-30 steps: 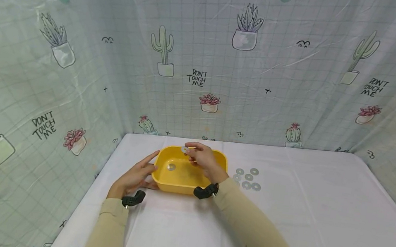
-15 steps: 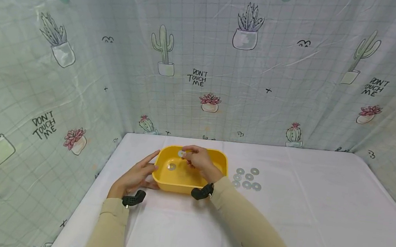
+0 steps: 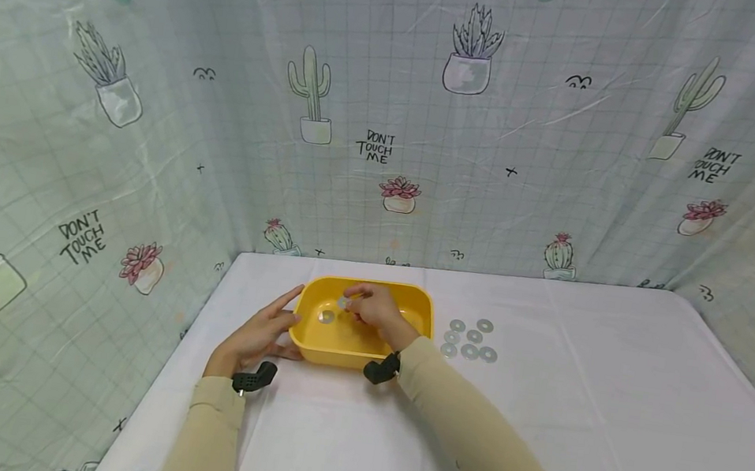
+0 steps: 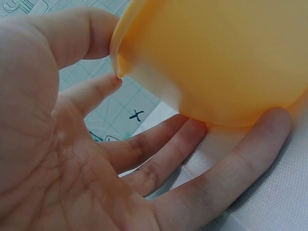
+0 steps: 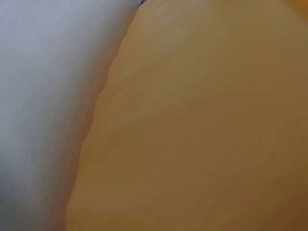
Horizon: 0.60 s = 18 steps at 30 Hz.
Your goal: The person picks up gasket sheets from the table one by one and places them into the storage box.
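My left hand [image 3: 257, 335] holds the left end of the yellow plastic container [image 3: 332, 358]. In the left wrist view, the thumb is at the container's rim [image 4: 117, 53] and the other fingers [image 4: 231, 168] reach its outer wall and base. Inside the container, my right hand [image 3: 378, 311] pinches a flat grey washer [image 3: 342, 303] between thumb and fingers, above the floor near the far wall. Another washer [image 3: 326, 316] lies on the container floor to the left. The yellow wall [image 5: 192, 120] fills most of the right wrist view, which shows no fingers.
Several loose washers [image 3: 470, 351] lie on the white tablecloth [image 3: 577, 405], just right of the container. A patterned cactus curtain [image 3: 352, 208] hangs behind the table and along both sides.
My right hand has lowered the washer into the container, moving slightly left and toward me. My left hand keeps its place on the container.
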Each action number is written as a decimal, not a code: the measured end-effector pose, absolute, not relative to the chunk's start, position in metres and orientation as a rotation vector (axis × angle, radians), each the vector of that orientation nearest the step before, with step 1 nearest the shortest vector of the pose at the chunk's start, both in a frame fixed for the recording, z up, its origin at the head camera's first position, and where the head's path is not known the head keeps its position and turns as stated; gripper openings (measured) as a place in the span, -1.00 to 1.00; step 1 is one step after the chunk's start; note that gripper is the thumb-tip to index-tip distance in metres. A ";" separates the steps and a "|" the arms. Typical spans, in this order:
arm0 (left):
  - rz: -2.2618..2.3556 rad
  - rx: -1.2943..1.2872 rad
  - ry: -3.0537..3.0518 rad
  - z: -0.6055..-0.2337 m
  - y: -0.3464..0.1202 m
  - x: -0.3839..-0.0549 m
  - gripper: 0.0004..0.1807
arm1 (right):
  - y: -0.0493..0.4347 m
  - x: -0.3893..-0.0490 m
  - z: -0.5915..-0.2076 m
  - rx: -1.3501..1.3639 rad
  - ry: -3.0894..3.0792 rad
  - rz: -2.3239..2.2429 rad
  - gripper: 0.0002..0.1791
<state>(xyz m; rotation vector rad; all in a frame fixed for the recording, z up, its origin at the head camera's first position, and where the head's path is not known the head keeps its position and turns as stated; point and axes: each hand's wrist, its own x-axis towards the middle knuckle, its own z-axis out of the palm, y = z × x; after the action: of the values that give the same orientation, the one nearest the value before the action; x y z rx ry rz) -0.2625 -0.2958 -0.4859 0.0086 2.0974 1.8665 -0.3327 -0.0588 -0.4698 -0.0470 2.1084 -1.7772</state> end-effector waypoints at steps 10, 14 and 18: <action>1.876 -0.003 2.086 -0.484 -0.296 -0.262 -0.28 | -0.063 -0.328 -0.471 -0.048 2.252 -1.635 -0.76; 1.877 -0.007 2.084 -0.485 -0.296 -0.262 -0.28 | -0.065 -0.328 -0.472 -0.022 2.329 -1.559 -0.79; 1.878 -0.005 2.079 -0.486 -0.296 -0.262 -0.28 | -0.065 -0.329 -0.473 -0.006 2.376 -1.487 -0.80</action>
<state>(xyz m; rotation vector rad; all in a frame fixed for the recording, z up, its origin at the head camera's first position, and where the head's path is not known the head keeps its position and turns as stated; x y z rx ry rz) -0.2619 -0.2957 -0.4855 -0.0053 2.0795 1.8779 -0.3285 -0.0645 -0.4732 -0.0060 2.3765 -1.4873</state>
